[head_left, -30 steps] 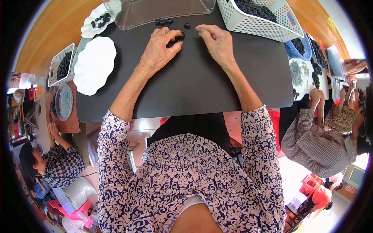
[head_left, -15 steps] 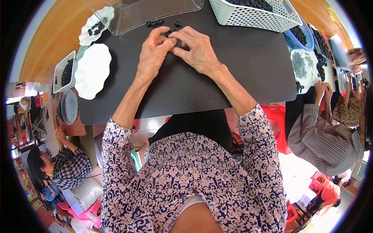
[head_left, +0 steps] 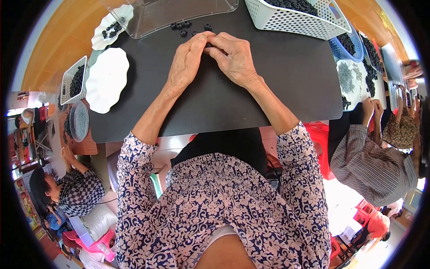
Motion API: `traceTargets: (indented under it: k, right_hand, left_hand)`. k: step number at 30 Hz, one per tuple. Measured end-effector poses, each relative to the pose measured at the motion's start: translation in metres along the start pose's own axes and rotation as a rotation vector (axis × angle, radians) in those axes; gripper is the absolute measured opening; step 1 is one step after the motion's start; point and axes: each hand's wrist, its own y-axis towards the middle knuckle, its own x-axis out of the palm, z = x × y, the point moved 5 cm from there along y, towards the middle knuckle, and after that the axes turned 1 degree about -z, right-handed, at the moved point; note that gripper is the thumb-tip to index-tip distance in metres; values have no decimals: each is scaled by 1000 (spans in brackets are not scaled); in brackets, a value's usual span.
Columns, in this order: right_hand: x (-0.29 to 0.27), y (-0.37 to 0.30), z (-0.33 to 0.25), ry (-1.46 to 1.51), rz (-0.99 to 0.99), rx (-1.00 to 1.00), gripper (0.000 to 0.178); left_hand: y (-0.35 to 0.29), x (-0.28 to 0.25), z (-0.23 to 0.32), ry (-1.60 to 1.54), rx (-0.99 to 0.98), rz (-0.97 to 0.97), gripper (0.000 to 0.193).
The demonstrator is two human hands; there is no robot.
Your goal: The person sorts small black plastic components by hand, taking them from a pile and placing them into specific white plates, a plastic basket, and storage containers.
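My left hand and my right hand meet over the far middle of the dark table, fingertips touching. The fingers of both are closed and pressed together. Whatever they pinch is hidden; only a dark spot shows between the thumbs and fingertips. Just beyond the fingertips lie several small, round black pieces, some of them bunched in a short row. A clear plastic tray stands behind these pieces.
White perforated basket with black pieces at far right, blue basket beside it. White scalloped plate at left; a smaller plate holds black pieces. White basket farther left. People sit at both sides, a striped sleeve at right.
Both hands have shifted slightly right, and the left fingers have straightened and closed against the right fingertips. More of the loose black pieces near the tray now show.
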Motion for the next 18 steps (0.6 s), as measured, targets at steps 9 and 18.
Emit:
traceTargets:
  k: [9,18]
  right_hand:
    - [-10,1,29,768,114,601,19]
    - [-26,0,52,420,166,559,20]
  left_hand:
    - [34,-24,15,545,381,65,21]
    - [91,2,-8,1126,314,-297,21]
